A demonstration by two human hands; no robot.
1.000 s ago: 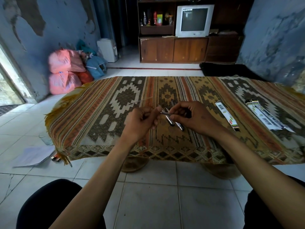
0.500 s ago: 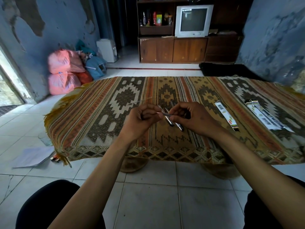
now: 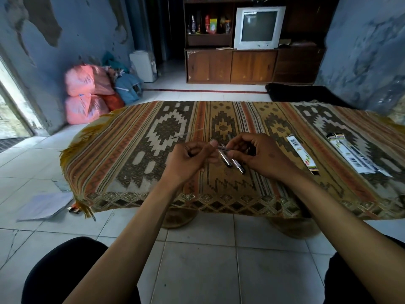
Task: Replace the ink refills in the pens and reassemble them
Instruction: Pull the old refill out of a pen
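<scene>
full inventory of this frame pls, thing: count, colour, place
pen in hands: 1, thin, silver, held between both hands
pens on cloth: 2, silver and black, under the hands
refill packets: about 3, white, right on cloth
patterned cloth: 1, brown and orange, over low table
TV: 1, grey, on wooden cabinet
bags: several, pink, orange, blue, left wall
papers: white, floor left
left hand: grips pen
right hand: pinches pen

Barcodes on the packets (image 3: 302, 154), no legible text.

Two pens (image 3: 231, 159) lie on the table (image 3: 135, 163).
</scene>
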